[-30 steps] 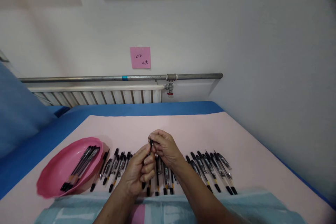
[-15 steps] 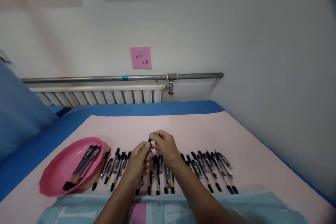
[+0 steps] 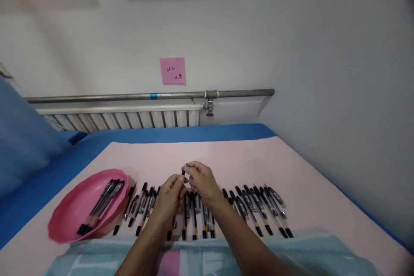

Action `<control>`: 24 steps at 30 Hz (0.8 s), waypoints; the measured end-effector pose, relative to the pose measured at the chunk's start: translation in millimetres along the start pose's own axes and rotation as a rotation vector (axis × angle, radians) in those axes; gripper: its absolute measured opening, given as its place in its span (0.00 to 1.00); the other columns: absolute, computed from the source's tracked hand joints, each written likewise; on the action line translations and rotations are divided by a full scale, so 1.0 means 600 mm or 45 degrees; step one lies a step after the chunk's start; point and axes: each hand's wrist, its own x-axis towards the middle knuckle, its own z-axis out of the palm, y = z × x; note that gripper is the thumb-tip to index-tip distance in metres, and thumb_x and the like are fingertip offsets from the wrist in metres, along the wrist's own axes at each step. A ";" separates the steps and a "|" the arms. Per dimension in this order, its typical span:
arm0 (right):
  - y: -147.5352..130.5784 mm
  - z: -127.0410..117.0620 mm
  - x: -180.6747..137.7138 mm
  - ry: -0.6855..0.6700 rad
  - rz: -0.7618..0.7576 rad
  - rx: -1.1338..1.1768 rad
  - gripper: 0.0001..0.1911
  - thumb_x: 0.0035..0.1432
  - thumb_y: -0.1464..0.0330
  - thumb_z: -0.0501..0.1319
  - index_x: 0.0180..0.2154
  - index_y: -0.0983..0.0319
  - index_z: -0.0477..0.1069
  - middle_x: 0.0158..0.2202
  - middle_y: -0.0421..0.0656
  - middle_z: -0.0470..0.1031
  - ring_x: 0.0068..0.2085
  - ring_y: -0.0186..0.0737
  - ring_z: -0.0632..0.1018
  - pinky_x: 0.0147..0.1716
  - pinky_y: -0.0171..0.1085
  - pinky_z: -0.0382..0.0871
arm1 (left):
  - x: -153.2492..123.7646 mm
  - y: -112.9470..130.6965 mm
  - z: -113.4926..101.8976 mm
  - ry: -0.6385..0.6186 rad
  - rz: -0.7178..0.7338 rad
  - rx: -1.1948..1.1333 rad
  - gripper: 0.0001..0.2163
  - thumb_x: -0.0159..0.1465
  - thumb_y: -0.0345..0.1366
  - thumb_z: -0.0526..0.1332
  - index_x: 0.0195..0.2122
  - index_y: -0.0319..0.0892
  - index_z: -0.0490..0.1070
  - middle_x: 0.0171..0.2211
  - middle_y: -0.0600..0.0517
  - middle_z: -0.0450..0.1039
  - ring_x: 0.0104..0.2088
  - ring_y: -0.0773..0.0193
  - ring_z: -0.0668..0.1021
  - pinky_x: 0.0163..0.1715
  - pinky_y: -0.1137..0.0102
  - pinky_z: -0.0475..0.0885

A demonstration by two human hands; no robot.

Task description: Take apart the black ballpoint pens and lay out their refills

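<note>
Above the middle of the pink table covering, my left hand (image 3: 171, 192) is closed round a black pen (image 3: 183, 172) that points upward; most of its barrel is hidden in the fingers. My right hand (image 3: 202, 180) pinches a small shiny piece at the pen's top end, partly covered by the fingertips. Below and around both hands lie pen parts (image 3: 194, 215), black caps and slim barrels or refills with yellowish ends. More pen parts (image 3: 255, 205) are spread in a slanting row to the right, and another group (image 3: 142, 207) is left of my hands.
A pink scalloped dish (image 3: 61, 211) at the left holds several pens (image 3: 102, 205). Pale blue patterned cloth (image 3: 274, 254) lies along the near edge. At the back are a radiator (image 3: 142, 119), a metal pipe (image 3: 123, 97) and a wall with a pink note (image 3: 172, 70).
Both hands have shifted very slightly left, still together on the pen. A shiny bit shows at the right fingertips now. The dish and laid-out parts have not moved.
</note>
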 end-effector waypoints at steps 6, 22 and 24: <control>-0.005 0.000 -0.001 0.092 -0.064 -0.073 0.11 0.43 0.63 0.62 0.22 0.63 0.65 0.13 0.31 0.56 0.14 0.24 0.57 0.13 0.27 0.50 | 0.003 -0.007 -0.003 0.005 0.040 0.101 0.15 0.55 0.50 0.55 0.31 0.43 0.62 0.15 0.64 0.52 0.10 0.79 0.53 0.09 0.81 0.46; -0.008 0.001 -0.003 -0.019 0.028 0.000 0.08 0.44 0.64 0.58 0.25 0.63 0.68 0.12 0.31 0.55 0.14 0.26 0.56 0.13 0.28 0.49 | 0.005 -0.005 -0.003 0.026 0.043 0.187 0.15 0.55 0.50 0.55 0.30 0.42 0.62 0.15 0.64 0.51 0.10 0.78 0.52 0.09 0.80 0.46; -0.008 0.001 -0.004 -0.063 0.071 0.018 0.10 0.46 0.63 0.58 0.28 0.63 0.69 0.13 0.31 0.56 0.14 0.26 0.55 0.12 0.28 0.48 | 0.005 -0.004 -0.004 0.050 0.032 0.183 0.15 0.55 0.50 0.54 0.30 0.42 0.62 0.14 0.64 0.51 0.11 0.77 0.51 0.09 0.79 0.45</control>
